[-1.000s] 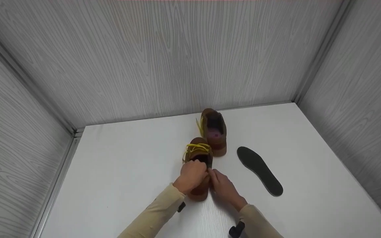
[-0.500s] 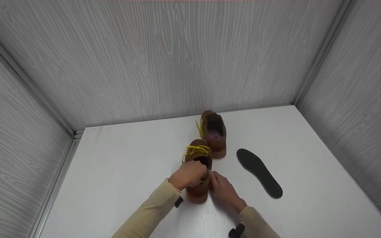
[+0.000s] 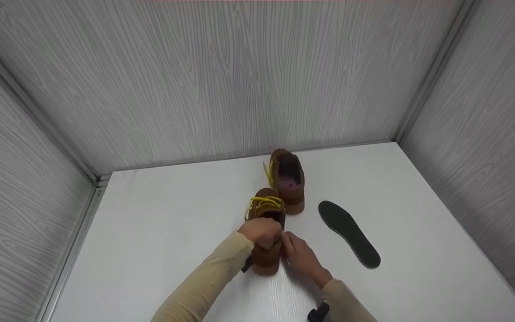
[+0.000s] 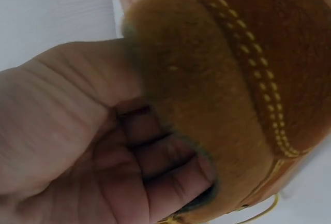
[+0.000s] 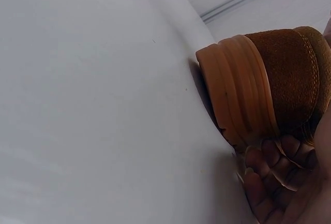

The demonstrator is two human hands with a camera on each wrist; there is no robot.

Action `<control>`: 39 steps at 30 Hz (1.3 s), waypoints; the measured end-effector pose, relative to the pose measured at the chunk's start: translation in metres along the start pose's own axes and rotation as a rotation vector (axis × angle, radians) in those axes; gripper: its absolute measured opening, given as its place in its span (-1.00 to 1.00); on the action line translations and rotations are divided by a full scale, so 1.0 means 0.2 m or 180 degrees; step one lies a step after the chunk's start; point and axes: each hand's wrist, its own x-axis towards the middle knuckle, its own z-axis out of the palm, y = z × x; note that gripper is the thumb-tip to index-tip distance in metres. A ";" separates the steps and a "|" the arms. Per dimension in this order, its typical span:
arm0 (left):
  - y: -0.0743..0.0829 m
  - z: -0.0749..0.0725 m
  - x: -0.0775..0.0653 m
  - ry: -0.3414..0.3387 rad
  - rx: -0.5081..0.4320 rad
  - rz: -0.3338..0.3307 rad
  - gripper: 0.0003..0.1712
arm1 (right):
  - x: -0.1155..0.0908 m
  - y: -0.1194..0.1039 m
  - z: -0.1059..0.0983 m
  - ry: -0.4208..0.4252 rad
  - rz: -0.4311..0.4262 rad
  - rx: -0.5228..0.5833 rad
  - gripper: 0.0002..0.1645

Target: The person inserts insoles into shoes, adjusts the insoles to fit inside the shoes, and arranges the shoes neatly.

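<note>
A brown suede shoe [image 3: 265,259] with yellow laces stands on the white table, its heel toward me. My left hand [image 3: 261,231] reaches into the shoe's opening from above. In the left wrist view, its fingers [image 4: 173,190] pass under the stitched collar [image 4: 207,79]. The thumb's end is hidden inside, and what those fingers touch there cannot be seen. My right hand [image 3: 301,256] holds the shoe's right side near the heel. Curled fingers [image 5: 279,167] lie against the upper, just above the tan rubber sole [image 5: 232,89], in the right wrist view.
A matching brown shoe [image 3: 294,194] stands just behind, close to the first, near the back wall. To the right, a dark insole [image 3: 349,233] lies flat on the table [image 3: 172,223]. Grey wood-grain panels [image 3: 239,80] enclose the back and sides.
My left hand drew back slightly toward the heel, then its wrist and forearm turned while the fingers stayed in the shoe. The right hand kept its place; shoes and insole stay put.
</note>
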 end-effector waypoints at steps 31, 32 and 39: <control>-0.10 0.11 -0.02 0.1068 -0.0772 0.0336 -0.93 | 0.00 -0.02 -0.01 0.0065 0.0177 0.0021 -0.43; -0.11 0.12 -0.04 0.1272 -0.0806 0.0408 -0.93 | 0.00 -0.03 -0.01 0.0092 0.0189 0.0043 -0.44; -0.19 0.20 -0.13 0.2532 -0.1216 0.0484 -0.93 | -0.01 -0.07 -0.02 0.0313 0.0180 0.0313 -0.56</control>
